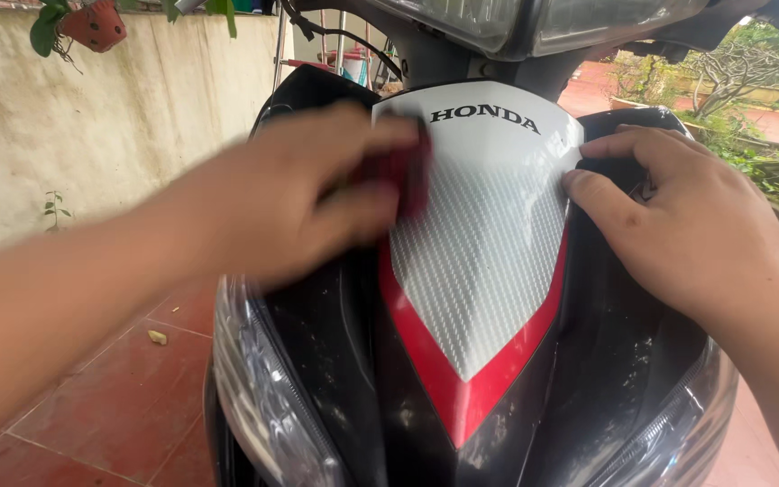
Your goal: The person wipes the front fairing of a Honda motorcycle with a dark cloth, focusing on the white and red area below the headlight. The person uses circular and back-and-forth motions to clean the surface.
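Left hand gripping red squeegee, pressing sticker

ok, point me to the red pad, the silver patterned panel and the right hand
red pad (410,176), head view, on its exposed right edge beside the left hand's fingers
silver patterned panel (480,261), head view, middle of the textured area
right hand (687,225), head view, back of the hand

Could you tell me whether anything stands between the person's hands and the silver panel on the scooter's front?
Only a red pad, pressed by the left hand against the silver panel at its left edge. The right hand touches the panel's right edge directly, fingertips on it.
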